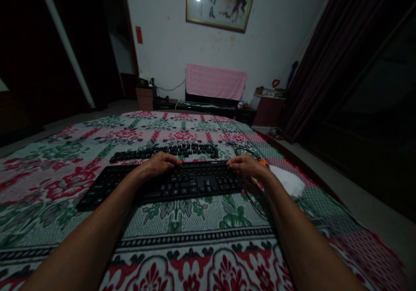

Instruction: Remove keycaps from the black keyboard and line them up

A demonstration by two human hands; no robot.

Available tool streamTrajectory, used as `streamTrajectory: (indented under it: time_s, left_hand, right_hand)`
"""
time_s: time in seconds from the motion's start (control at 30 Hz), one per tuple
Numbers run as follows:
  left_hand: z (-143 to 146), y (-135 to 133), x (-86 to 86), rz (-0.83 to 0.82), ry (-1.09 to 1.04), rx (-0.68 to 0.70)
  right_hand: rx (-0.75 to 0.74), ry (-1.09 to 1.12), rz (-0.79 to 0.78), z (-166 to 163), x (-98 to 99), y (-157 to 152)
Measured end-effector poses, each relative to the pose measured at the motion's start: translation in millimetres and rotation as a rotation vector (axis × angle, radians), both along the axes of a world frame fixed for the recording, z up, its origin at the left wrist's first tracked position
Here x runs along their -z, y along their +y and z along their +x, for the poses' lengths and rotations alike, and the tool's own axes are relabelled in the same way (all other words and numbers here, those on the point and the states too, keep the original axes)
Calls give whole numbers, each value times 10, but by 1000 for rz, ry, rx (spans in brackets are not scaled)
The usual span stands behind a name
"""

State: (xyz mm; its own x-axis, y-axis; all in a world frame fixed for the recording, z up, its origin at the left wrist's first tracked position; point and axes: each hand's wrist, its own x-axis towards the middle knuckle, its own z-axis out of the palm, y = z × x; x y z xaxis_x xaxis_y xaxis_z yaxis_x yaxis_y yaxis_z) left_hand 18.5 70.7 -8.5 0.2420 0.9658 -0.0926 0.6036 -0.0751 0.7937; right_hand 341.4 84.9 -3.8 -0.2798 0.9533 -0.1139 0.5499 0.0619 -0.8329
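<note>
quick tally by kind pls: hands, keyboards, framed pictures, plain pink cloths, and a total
Hands: 2 (left hand, right hand)
Keyboard: 1
Framed picture: 1
Plain pink cloth: 1
Total: 5

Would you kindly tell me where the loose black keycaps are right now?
In the head view, the loose black keycaps lie mostly left of centre on the floral bedspread, just beyond the black keyboard.

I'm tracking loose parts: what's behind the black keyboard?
Loose black keys lie behind it on patterned cloth, with dark cable farther right. The left hand covers part of that strip, which can't be seen.
</note>
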Motion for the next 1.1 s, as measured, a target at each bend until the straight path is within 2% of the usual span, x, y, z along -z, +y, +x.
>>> streamTrajectory:
  time_s: [0.33, 0.73, 1.1]
  left_hand:
    - [10, 11, 24, -36, -75, -37]
    - [23, 12, 35, -85, -125, -63]
    - [64, -30, -43, -34, -115, -88]
  right_hand:
    - [-32, -18, 45, 38, 56, 65]
    - [6, -6, 4, -5, 10, 7]
    - [2, -18, 30, 26, 63, 57]
